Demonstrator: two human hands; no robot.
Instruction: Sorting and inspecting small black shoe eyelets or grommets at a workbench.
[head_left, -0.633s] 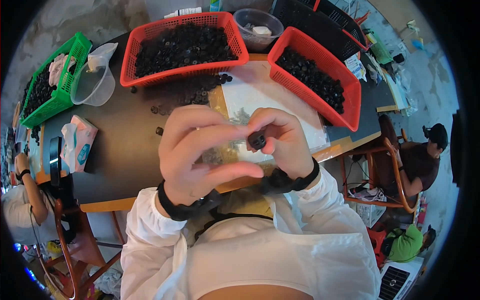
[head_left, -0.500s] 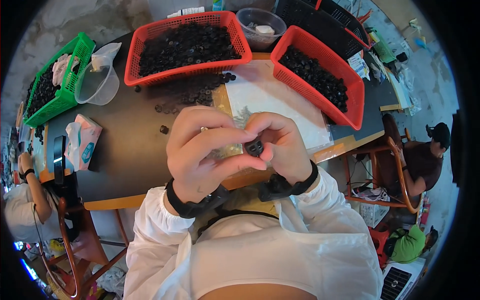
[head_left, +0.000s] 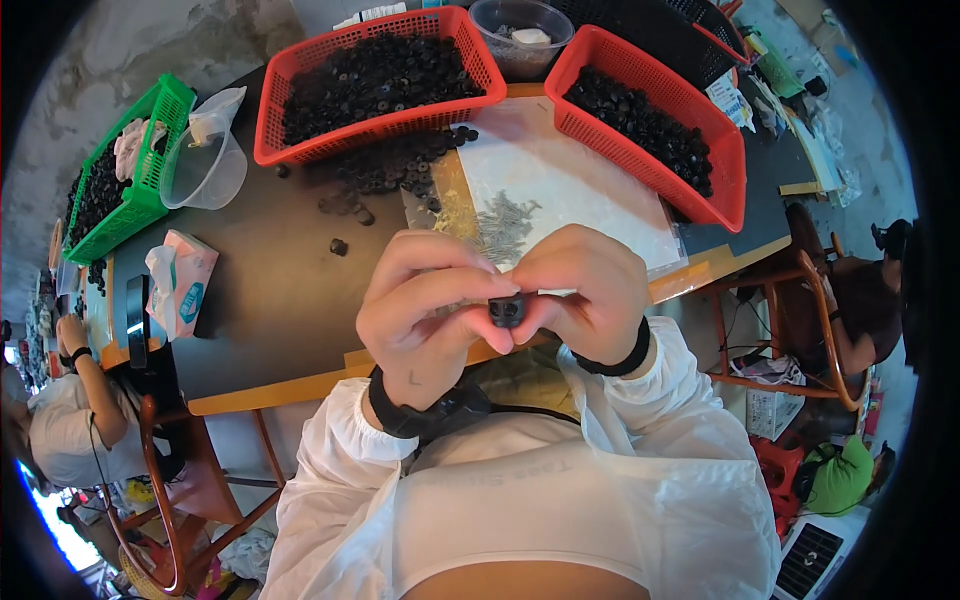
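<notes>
Between the fingertips of both hands is a small black plastic part (head_left: 507, 311), rounded, with holes in its face. My left hand (head_left: 425, 300) pinches it from the left with thumb and fingers. From the other side my right hand (head_left: 585, 290) grips it, thumb and forefinger pressed to it. Just beyond the hands lies a pile of small silvery metal pins (head_left: 505, 222) on a white sheet (head_left: 590, 165), beside a patch of tiny gold-coloured pieces (head_left: 455, 212). Loose black round parts (head_left: 385, 170) are scattered on the dark table (head_left: 260, 290) to the left.
Two red baskets (head_left: 380, 128) of black parts stand at the back, with a clear tub (head_left: 520, 40) between them. To the left are a green basket (head_left: 130, 215), a clear container (head_left: 205, 165) and a tissue box (head_left: 190, 285). Other people sit at both sides.
Both hands have come lower in the view, fingertips closer together around the black part. That part has turned, and the metal pins behind the hands show more. The whole view has shifted slightly.
</notes>
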